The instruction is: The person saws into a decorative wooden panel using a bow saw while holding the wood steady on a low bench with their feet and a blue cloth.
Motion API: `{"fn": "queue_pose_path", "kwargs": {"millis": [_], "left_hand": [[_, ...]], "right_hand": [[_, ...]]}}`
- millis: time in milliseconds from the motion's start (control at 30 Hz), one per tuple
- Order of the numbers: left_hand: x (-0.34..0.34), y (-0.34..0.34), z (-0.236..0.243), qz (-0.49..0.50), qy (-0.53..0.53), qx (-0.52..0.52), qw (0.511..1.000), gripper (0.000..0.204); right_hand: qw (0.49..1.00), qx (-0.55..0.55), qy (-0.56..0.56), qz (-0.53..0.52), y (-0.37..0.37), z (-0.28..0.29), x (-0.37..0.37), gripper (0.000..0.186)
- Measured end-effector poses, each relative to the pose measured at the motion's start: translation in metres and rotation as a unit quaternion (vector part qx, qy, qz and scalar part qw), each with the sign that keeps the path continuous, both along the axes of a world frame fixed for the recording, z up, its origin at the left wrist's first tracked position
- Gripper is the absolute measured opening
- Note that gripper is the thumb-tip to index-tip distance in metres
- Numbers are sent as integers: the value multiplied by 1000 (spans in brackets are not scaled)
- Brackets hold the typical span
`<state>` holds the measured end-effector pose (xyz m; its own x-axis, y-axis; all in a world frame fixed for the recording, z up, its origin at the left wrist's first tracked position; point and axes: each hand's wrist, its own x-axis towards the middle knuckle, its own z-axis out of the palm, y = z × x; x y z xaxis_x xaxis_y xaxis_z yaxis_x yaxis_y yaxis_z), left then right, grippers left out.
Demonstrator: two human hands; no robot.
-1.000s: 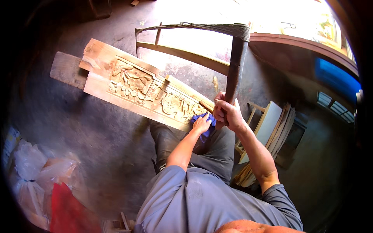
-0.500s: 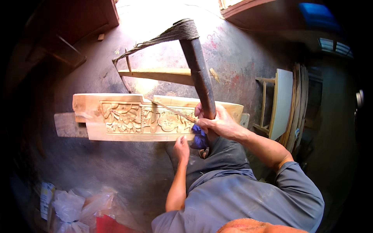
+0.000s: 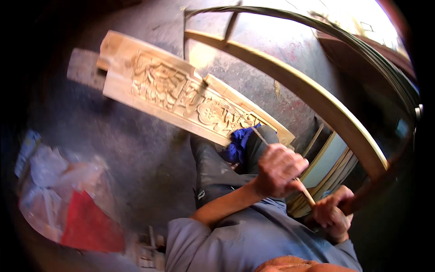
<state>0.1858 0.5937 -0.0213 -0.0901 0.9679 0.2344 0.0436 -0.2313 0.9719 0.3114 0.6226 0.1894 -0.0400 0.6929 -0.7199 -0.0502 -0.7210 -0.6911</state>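
Note:
A large wooden frame saw (image 3: 294,75), with a pale stretcher bar and a cord along its top, is lifted at the right. My right hand (image 3: 333,214) is closed around its near end, by the dark side arm. Further along, my left hand (image 3: 280,170) wraps around the thin blade line, a slim wooden stick showing between the two hands. To the left lies a pale wooden board (image 3: 152,111) carved with flowers and leaves, notched on its far edge. A blue cloth (image 3: 238,144) bunches at its right end, beside my knee.
A rough plank (image 3: 85,68) juts from under the board's left end. Clear plastic bags (image 3: 47,177) and a red sheet (image 3: 93,224) lie at the lower left. Panels and boards (image 3: 328,158) lean at the right, partly behind the saw.
The saw has come off the board's notch and swung right and nearer to me. My left hand has left the board's near edge and gripped the saw. The view has turned right.

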Motion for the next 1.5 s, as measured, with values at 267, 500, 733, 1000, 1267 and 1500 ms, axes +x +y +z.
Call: {"fn": "queue_pose_path", "kwargs": {"millis": [267, 500, 733, 1000, 1267, 1500], "left_hand": [[-15, 10, -48, 34, 20, -38, 999, 30], [-31, 31, -138, 62, 94, -53, 992, 32], [8, -2, -7, 22, 12, -16, 1000, 34], [-27, 37, -153, 40, 101, -65, 992, 31], [15, -6, -33, 5, 71, 0, 997, 31], [8, 7, -103, 27, 61, -33, 997, 24]], "right_hand": [[998, 7, -48, 27, 17, -61, -24, 26], [999, -10, -35, 3, 38, -158, -55, 20], [996, 24, -30, 81, -1, -11, 1, 26], [1000, -15, -19, -14, 29, -186, -27, 9], [996, -11, -63, 64, -16, -38, 32, 18], [998, -19, -54, 3, -2, -119, 11, 8]]}}
